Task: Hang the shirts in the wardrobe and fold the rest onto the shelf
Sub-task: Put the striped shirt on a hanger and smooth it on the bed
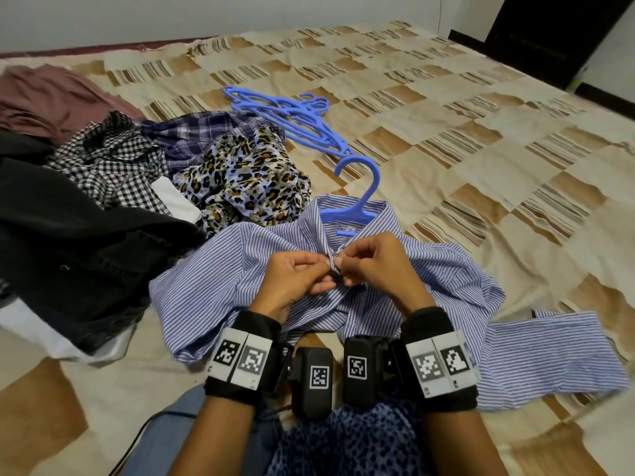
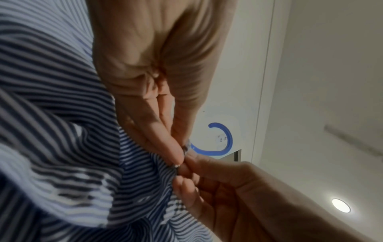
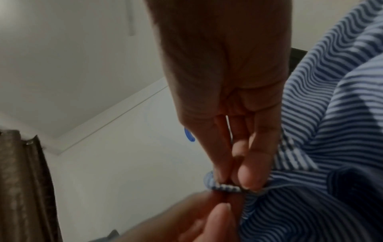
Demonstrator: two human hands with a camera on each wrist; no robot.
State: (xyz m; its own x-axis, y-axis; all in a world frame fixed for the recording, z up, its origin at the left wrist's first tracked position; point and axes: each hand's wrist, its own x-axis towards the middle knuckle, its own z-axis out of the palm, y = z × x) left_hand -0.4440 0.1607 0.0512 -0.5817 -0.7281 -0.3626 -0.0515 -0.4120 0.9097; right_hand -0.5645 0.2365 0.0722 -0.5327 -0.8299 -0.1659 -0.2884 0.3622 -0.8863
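1. Several garments lie in a pile (image 1: 113,173) on the left side of the bed (image 1: 481,139): a dark one at the near left, a black-and-white checked one, a dark blue plaid one and a leopard-print one (image 1: 245,180) at the right edge of the pile.
2. A bunch of blue hangers (image 1: 292,120) lies on the bedspread just behind the pile, to its right.
3. The striped shirt (image 1: 213,286) is spread on the bed in front of the person, touching the pile on its left. A single blue hanger (image 1: 360,187) sits inside its collar, and only the hook sticks out toward the far side.
4. The left hand (image 1: 295,280) is over the middle of the shirt front. Its fingers (image 2: 176,147) are curled and pinch the edge of the shirt just below the collar.
5. The right hand (image 1: 374,266) meets the left one at the same place. Its fingers (image 3: 250,173) also pinch the striped edge between thumb and forefinger, so both hands touch at the tips. A button is too small to tell.
6. One sleeve (image 1: 556,359) of the shirt lies flat on the bed to the right, beside the right wrist.
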